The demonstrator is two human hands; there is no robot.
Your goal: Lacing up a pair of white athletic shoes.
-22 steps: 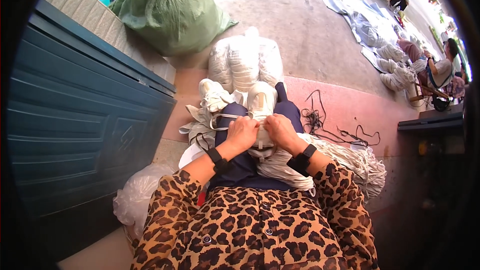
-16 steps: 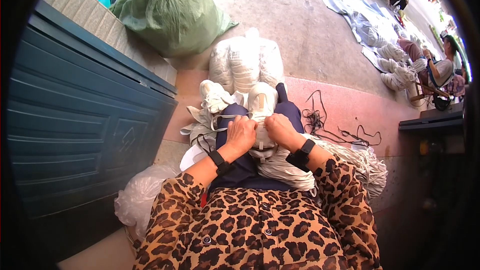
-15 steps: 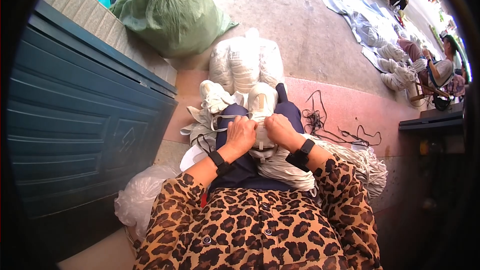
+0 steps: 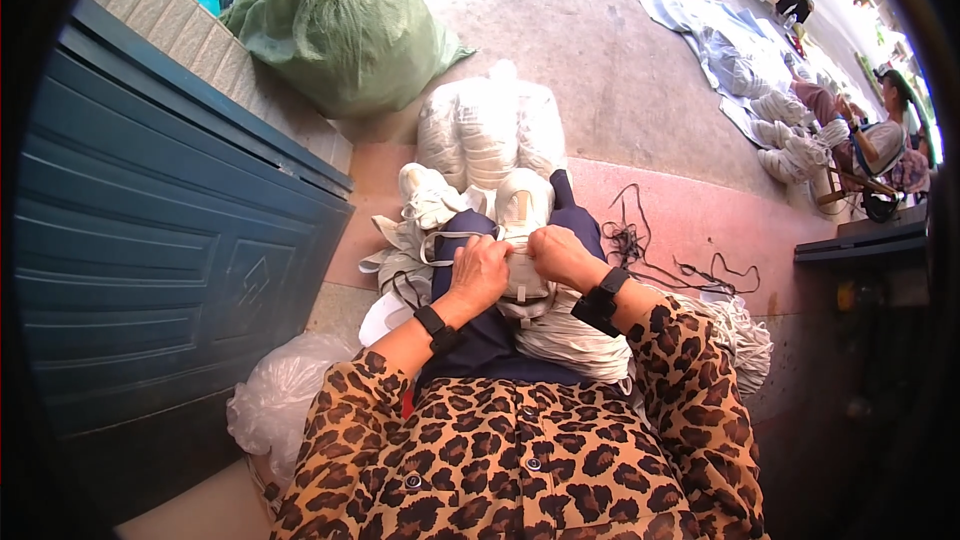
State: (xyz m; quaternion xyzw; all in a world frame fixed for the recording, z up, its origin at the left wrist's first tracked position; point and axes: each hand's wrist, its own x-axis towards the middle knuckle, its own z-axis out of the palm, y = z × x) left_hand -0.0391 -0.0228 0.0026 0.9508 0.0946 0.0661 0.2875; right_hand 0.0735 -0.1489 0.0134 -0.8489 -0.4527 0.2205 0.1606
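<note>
Right hand (image 4: 562,256) has tilted a little; left hand (image 4: 483,270) also curls at the shoe (image 4: 523,215), set between them on the lap (image 4: 485,345), probably for steadiness; what they pinch, I cannot tell

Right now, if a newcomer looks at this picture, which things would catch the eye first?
Probably first the leopard-print shirt, filling the lower middle, and above it the pale shoe near the centre, with the left fingers and right fingers at it. Next would come the bulging green sack at upper left and the dark blue door along the left side.
</note>
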